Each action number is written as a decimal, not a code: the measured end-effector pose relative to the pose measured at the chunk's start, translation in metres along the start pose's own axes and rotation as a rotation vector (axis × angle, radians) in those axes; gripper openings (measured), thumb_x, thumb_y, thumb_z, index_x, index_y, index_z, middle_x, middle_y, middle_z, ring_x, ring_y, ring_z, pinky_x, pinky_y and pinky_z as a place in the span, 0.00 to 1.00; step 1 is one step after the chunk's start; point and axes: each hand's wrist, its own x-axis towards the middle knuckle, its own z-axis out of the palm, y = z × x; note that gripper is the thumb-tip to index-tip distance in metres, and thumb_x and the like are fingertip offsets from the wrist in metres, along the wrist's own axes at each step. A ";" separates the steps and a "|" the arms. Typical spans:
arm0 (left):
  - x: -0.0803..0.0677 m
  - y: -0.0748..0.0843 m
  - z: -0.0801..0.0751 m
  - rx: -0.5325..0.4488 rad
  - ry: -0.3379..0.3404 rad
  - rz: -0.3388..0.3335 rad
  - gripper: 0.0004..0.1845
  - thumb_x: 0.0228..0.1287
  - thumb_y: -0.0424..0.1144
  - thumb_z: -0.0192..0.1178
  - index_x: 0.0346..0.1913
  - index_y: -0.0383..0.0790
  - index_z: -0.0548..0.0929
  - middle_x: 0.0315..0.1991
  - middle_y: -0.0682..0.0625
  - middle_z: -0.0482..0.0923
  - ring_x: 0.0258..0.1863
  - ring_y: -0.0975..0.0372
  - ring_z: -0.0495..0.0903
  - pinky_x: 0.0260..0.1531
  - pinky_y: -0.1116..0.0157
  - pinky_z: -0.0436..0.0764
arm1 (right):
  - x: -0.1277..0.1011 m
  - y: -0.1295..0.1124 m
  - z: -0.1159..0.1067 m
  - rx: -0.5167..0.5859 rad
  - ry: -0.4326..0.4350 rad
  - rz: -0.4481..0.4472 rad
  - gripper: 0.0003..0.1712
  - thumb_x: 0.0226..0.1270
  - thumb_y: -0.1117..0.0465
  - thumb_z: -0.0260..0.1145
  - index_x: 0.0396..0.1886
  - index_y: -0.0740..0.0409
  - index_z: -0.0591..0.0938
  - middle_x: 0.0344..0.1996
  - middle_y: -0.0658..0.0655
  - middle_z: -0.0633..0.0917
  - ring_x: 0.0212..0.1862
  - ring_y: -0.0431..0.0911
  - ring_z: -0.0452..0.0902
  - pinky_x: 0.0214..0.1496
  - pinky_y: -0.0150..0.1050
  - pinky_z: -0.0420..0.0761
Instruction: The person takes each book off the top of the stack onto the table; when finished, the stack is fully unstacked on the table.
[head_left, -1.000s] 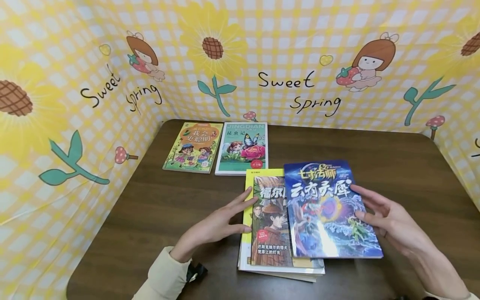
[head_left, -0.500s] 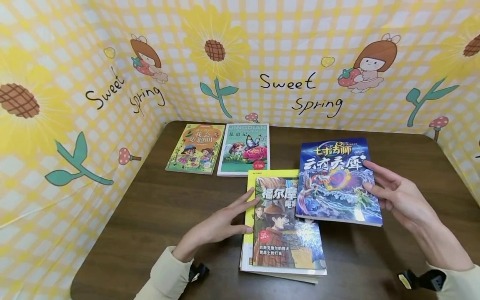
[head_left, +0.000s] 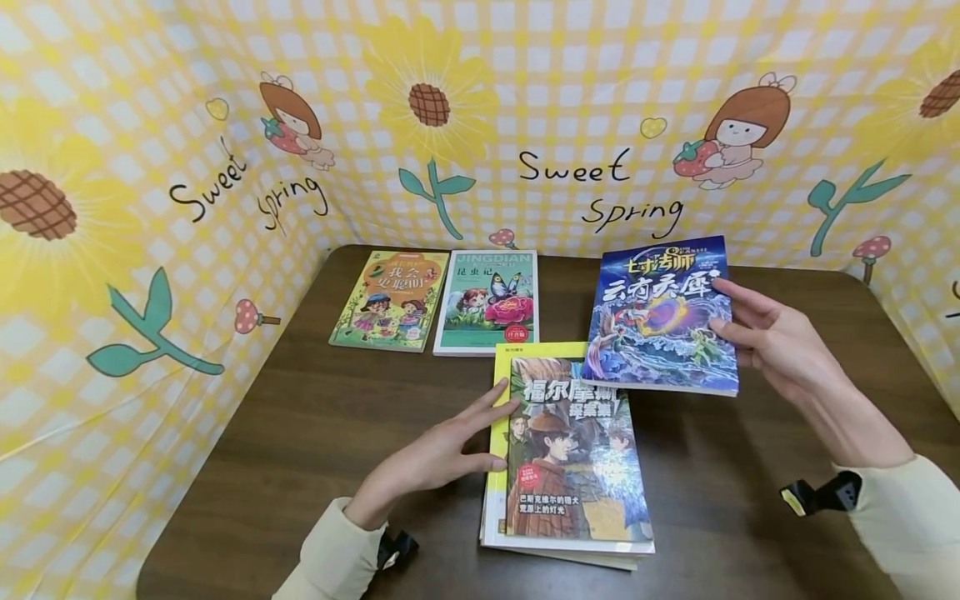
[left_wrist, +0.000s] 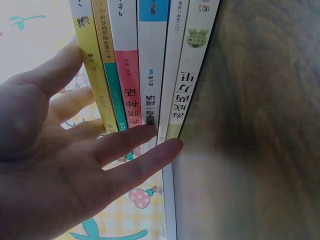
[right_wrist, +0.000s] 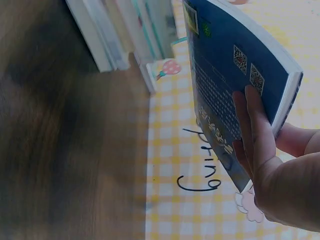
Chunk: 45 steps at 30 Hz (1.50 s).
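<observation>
A blue fantasy book (head_left: 660,333) is held up by my right hand (head_left: 776,346) at its right edge, thumb on the front cover. In the right wrist view its dark blue back cover (right_wrist: 220,70) shows, with fingers flat beneath it; the book is clear of the table. In front lies a stack of several books, topped by a brown detective comic-style book (head_left: 562,467) over a yellow-edged book (head_left: 501,442). My left hand (head_left: 435,450) touches the stack's left side with spread, fairly straight fingers. The left wrist view shows the stacked spines (left_wrist: 155,65) against those fingertips.
At the back left of the brown wooden table (head_left: 300,442), an orange-and-green children's book (head_left: 390,304) lies beside a teal book (head_left: 487,304) with a butterfly cover. Yellow checked cloth (head_left: 570,108) stands as walls around the back and sides.
My right hand has lifted the blue book off the stack and carried it away toward the back, uncovering the detective book. My left hand stays at the stack's left side.
</observation>
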 end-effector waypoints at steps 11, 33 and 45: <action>-0.001 0.001 -0.001 0.001 0.003 0.004 0.40 0.66 0.50 0.60 0.76 0.59 0.51 0.77 0.61 0.31 0.73 0.52 0.49 0.65 0.46 0.61 | 0.045 -0.015 0.005 -0.025 -0.020 0.055 0.43 0.69 0.61 0.63 0.78 0.47 0.51 0.74 0.61 0.52 0.41 0.36 0.83 0.42 0.37 0.83; -0.003 0.000 0.001 -0.009 -0.026 -0.009 0.39 0.67 0.50 0.58 0.76 0.60 0.50 0.77 0.61 0.30 0.73 0.51 0.50 0.65 0.46 0.61 | 0.111 -0.012 0.032 -0.348 -0.015 0.032 0.38 0.72 0.65 0.58 0.77 0.51 0.54 0.73 0.66 0.56 0.34 0.37 0.81 0.39 0.40 0.84; -0.003 0.003 -0.001 -0.008 -0.017 0.007 0.39 0.68 0.50 0.57 0.76 0.59 0.51 0.77 0.60 0.31 0.73 0.52 0.51 0.65 0.47 0.63 | 0.136 0.001 0.056 -0.534 0.034 0.029 0.35 0.70 0.70 0.57 0.75 0.56 0.60 0.70 0.72 0.60 0.12 0.40 0.51 0.18 0.37 0.61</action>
